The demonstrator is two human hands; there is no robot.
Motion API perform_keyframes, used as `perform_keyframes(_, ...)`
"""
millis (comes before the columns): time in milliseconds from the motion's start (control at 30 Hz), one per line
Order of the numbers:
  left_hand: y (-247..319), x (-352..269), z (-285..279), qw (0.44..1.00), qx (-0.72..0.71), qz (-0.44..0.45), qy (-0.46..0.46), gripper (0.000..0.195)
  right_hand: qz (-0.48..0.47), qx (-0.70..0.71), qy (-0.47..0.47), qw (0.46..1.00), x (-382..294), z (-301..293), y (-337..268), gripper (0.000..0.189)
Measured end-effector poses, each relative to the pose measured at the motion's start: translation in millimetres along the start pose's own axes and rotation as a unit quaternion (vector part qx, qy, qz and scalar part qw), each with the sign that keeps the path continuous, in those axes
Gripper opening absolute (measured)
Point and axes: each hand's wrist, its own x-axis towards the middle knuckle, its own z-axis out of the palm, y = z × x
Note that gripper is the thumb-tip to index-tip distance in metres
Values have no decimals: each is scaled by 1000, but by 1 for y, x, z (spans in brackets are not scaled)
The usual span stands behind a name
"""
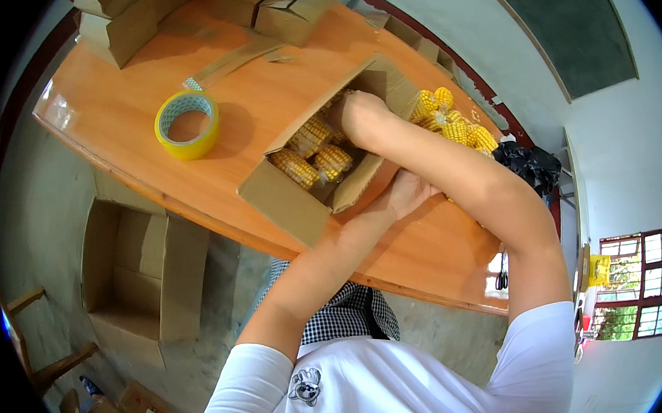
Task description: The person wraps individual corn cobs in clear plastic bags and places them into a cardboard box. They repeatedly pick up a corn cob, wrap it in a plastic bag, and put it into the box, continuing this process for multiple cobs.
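An open cardboard box (pixel 302 208) stands on the orange wooden table, with corn cobs in clear plastic (pixel 330 160) lying in its near left part. My right hand (pixel 362 112) reaches down into the far end of this box; its fingers are hidden inside, so what they hold cannot be seen. Beside the box's right side, low over the table, is my left hand (pixel 413 192), its fingers partly hidden behind my right forearm. More wrapped corn cobs (pixel 455 129) lie in a pile on the table, to the right of the box.
A roll of yellow tape (pixel 188 125) lies left of the box. Further cardboard boxes (pixel 294 16) stand at the table's far end. A black plastic bag (pixel 526 164) and black-handled scissors (pixel 502 272) are at the right. An open carton (pixel 134 272) sits on the floor.
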Motion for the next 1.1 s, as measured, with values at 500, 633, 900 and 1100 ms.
perform_keyframes(500,-4,7,-15,999,29,5,-40,45,17,150,-136,979,-25,-77,-40,50)
perform_keyframes(633,-9,8,-24,997,64,18,-25,49,16,93,-94,991,-19,-60,-43,44)
perform_keyframes(900,-7,4,-21,996,88,6,6,58,8,139,45,989,-41,-83,-35,37)
perform_keyframes(1100,-11,11,-20,998,47,-31,30,51,-95,139,-246,954,-13,-56,-59,25)
